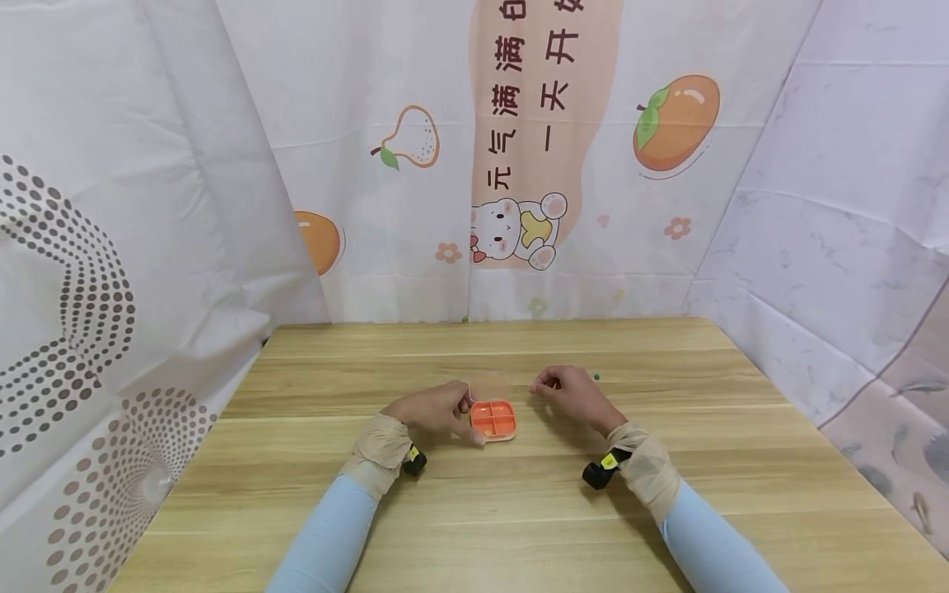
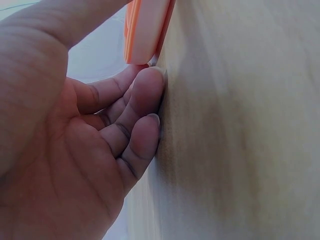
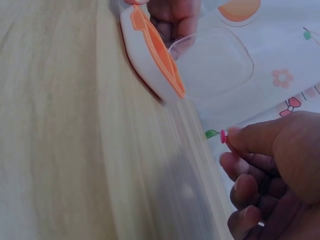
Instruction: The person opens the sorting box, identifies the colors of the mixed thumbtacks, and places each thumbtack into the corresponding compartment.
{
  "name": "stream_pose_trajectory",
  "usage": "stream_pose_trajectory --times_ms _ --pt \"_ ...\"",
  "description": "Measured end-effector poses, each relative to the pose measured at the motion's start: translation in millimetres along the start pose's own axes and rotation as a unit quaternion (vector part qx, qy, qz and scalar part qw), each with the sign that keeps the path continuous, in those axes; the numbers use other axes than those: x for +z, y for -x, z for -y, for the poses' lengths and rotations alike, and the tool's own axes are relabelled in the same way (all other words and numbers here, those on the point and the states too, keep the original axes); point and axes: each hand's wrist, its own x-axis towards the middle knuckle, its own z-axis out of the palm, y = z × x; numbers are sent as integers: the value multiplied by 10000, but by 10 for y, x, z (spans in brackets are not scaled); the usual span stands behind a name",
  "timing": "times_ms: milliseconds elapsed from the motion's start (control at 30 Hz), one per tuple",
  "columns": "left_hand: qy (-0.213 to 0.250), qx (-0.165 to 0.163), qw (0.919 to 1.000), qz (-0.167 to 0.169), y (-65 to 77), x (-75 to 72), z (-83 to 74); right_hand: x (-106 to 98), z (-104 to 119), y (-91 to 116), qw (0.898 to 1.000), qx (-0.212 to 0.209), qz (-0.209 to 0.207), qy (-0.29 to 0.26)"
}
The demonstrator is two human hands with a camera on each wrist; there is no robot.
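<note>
A small pill box (image 1: 493, 420), white outside with an orange divided tray, lies on the table with its clear lid (image 3: 220, 62) raised at the far side. My left hand (image 1: 437, 409) holds the box at its left side, thumb at the near corner and fingers toward the far one. In the left wrist view the curled fingertips (image 2: 147, 90) rest at the box's edge by the tabletop. To the right of the box, my right hand (image 1: 574, 395) pinches a small pink pin with a flat round head (image 3: 223, 136) between thumb and forefinger. A tiny yellowish piece (image 1: 488, 432) shows in the near left compartment.
A tiny green piece (image 1: 596, 376) lies on the wooden table (image 1: 489, 519) just beyond my right hand. Printed cloth (image 1: 400, 247) hangs along the table's far edge, with more cloth at both sides. A small black camera sits on each wrist.
</note>
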Motion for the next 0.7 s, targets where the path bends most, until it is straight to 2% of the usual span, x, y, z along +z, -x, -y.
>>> stream_pose_trajectory --times_ms 700 --pt "37 -11 10000 36 -4 -12 2 46 69 16 9997 -186 130 -102"
